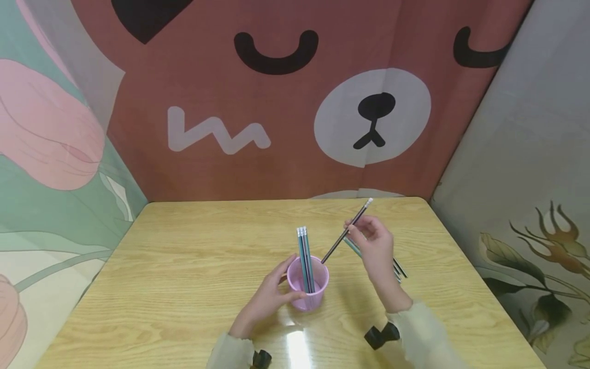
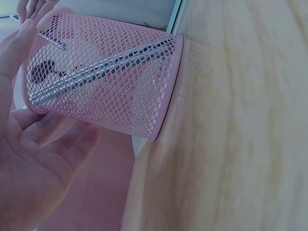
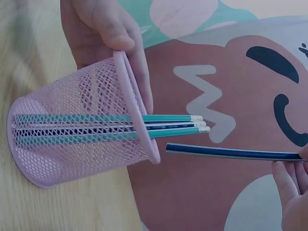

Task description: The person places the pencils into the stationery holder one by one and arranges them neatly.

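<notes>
A pink mesh pencil cup (image 1: pixel 308 304) stands upright on the table. My left hand (image 1: pixel 269 293) grips it near the rim, thumb at the front and fingers round the far left side. Inside lean several pencils (image 3: pixel 168 117), teal and dark, their white eraser ends sticking out above the rim. My right hand (image 1: pixel 375 248) pinches a dark striped pencil (image 1: pixel 337 243) between thumb and fingers, eraser end up. Its lower end is right by the cup's right rim in the head view; the right wrist view shows it just outside the opening (image 3: pixel 153 149).
More pencils, teal (image 1: pixel 353 247) and dark (image 1: pixel 400 267), lie on the table under and beside my right hand, partly hidden by it. The wooden table (image 1: pixel 184 256) ends at a cloth backdrop (image 1: pixel 221 179) with a bear face. Patterned cloths hang at both sides.
</notes>
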Action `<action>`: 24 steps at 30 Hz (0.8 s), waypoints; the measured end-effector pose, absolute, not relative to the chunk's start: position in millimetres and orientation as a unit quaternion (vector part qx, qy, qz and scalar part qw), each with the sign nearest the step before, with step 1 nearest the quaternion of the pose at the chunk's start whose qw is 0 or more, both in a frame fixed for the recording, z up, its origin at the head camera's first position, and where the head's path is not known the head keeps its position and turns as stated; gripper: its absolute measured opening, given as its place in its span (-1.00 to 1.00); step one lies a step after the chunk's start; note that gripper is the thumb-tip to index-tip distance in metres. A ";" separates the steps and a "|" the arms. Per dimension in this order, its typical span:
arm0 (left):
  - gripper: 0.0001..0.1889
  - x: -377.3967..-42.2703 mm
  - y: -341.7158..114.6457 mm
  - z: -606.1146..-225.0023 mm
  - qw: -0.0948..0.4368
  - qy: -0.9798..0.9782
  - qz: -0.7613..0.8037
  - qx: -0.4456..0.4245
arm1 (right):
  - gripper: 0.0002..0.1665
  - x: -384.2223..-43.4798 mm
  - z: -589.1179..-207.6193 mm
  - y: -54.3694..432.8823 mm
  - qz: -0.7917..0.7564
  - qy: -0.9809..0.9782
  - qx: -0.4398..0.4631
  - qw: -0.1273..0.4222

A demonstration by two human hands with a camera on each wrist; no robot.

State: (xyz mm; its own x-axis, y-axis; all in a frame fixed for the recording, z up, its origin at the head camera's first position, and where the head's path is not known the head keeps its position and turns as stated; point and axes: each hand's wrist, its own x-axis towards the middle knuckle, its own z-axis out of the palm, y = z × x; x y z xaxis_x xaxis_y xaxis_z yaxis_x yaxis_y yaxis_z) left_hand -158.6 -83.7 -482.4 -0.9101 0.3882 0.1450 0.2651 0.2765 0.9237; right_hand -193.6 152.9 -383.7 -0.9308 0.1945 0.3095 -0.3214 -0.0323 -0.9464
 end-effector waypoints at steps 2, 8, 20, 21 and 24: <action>-0.02 -158.6 -83.7 -482.2 0.055 0.797 0.566 0.206 | -0.84 -192.8 -384.9 149.6 0.721 -0.671 0.050 0.167; -0.03 -159.2 -83.8 -482.6 0.054 0.798 0.564 0.207 | -0.83 -194.2 -400.4 138.0 0.677 -0.717 0.067 0.152; -0.04 -160.4 -84.0 -483.3 0.054 0.792 0.573 0.205 | -0.80 -190.2 -429.9 116.7 0.551 -0.818 0.083 0.144; -0.04 -160.4 -83.8 -483.2 0.053 0.792 0.573 0.206 | -0.80 -190.5 -431.4 116.3 0.546 -0.821 0.084 0.145; -0.03 -160.2 -83.2 -482.9 0.052 0.791 0.573 0.207 | -0.80 -191.5 -434.6 115.7 0.537 -0.826 0.087 0.147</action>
State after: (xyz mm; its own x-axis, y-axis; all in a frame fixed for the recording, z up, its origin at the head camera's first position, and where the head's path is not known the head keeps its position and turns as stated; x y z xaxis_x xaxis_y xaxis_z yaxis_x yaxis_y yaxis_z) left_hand -160.2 -83.2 -482.9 -0.9085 0.3879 0.1551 0.2684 0.2576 0.9282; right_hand -191.5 115.7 -434.6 -0.9417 0.0149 0.3361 -0.3011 0.4084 -0.8617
